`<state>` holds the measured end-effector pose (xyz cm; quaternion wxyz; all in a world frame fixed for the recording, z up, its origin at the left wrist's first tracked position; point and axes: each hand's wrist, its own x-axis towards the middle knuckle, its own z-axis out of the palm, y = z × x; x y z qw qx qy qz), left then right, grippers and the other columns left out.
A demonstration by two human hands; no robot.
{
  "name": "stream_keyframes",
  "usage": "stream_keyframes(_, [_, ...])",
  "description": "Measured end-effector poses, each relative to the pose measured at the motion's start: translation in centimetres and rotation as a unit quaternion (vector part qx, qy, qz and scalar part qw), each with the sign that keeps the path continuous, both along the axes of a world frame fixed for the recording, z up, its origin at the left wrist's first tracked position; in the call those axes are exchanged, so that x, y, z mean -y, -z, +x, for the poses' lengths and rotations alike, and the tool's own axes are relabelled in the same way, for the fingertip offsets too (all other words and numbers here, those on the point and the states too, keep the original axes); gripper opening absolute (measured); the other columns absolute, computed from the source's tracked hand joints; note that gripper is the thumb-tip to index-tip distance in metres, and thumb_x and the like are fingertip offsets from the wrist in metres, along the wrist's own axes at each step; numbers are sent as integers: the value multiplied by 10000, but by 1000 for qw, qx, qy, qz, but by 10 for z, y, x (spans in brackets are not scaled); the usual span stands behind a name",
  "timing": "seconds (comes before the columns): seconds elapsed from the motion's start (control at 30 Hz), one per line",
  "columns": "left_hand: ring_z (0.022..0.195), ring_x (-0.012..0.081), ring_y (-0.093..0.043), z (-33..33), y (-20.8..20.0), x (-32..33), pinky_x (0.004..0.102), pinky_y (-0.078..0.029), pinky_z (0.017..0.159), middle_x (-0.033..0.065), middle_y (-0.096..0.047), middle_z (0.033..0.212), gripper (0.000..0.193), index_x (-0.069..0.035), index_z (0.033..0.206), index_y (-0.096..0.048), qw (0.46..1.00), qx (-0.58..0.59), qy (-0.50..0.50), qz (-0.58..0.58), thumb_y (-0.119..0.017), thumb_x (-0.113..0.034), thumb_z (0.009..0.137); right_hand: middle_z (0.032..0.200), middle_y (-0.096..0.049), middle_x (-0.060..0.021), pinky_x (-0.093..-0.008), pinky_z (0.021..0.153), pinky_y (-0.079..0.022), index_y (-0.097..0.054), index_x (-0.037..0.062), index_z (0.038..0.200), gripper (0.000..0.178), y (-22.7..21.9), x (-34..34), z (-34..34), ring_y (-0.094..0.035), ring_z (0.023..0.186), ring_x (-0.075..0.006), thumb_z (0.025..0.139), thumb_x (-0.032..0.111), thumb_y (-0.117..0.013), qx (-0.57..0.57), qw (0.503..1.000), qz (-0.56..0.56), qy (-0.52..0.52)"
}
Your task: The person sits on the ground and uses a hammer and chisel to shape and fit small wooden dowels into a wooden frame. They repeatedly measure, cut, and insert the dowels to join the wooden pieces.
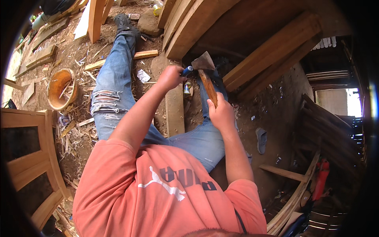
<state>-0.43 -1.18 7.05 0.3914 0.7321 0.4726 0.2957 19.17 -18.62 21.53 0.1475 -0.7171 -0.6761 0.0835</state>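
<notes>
Okay, my right hand (221,112) clamped low on wood-handled grey-metal axe (207,83), likely for leverage; left hand (170,77) clamped round blue cylindrical handle (187,71), probably steadying.

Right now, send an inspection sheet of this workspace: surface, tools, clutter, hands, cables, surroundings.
Surface: dirt floor; a plank lies between the outstretched legs.
Tools: hatchet, head beside the end of a blue-handled tool; contact unclear.
Clutter: wood scraps at left, a round tub with wood pieces inside, a loose slipper at right.
Hands: left hand grips the blue-handled tool; right hand grips the hatchet's handle.
Cables: thin dark cord along the shirt; its ends unclear.
Surroundings: panelled wooden frame at left, heavy timber ahead right.
</notes>
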Motion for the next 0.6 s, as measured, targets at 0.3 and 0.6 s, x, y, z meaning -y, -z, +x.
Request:
stream_keyframes(0.3, [872,393,-741,-8,-5,3,504,-577,811,195,-764,890,285,-110,1027,-832,998,-34,5,48,-888,-278,804,960,-741,-251,-547,771,-560,-611,42,1278,362,-32,-3,-11,-720,912,-485,1027,290,-692,-29,999,27,25])
stream_keyframes(0.6, [876,373,-744,-3,-9,-2,482,-572,792,167,-771,913,282,-145,1054,-824,996,-89,20,-2,-882,-330,849,920,-732,-261,-556,774,-563,-605,64,1283,326,-18,-5,-13,-710,880,-498,1032,262,-670,86,995,-49,20])
